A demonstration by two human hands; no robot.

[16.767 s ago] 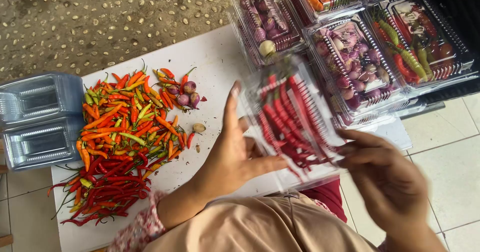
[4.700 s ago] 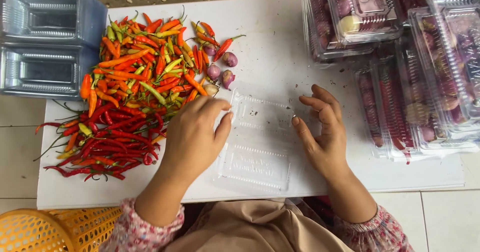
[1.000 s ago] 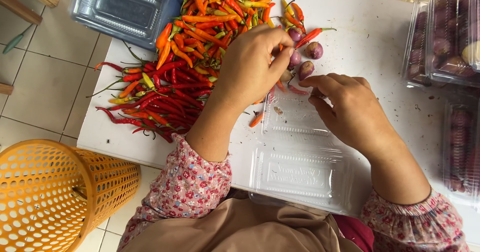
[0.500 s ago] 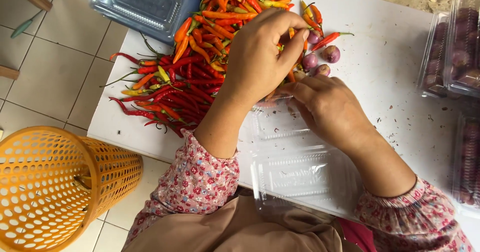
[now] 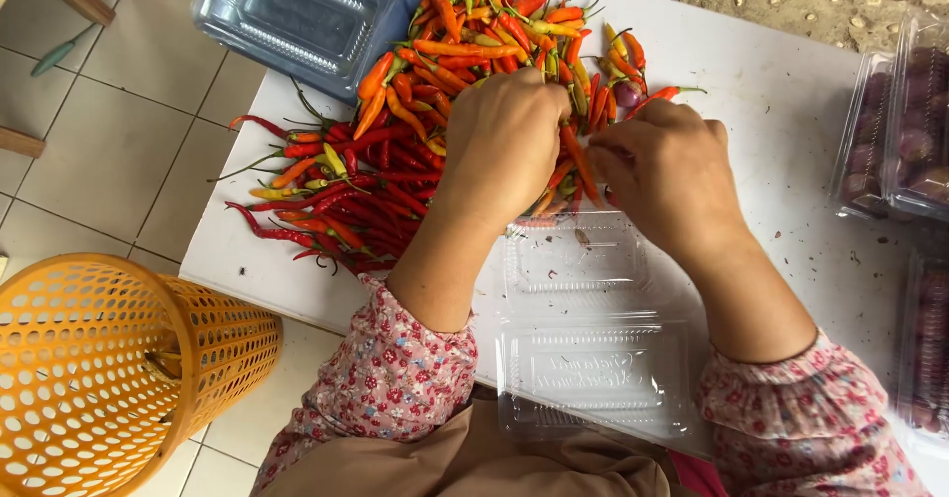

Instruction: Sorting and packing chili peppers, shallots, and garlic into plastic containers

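Single head-worn camera, looking steeply down from close above the white bench (image 5: 771, 112); tiled floor (image 5: 89, 151) visible off its edge, left of frame.

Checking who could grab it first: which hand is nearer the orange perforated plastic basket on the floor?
Left. The left hand works in the chilli pile on the table side above the orange perforated plastic basket; the right hand sits farther across, beyond the clear plastic clamshell box.
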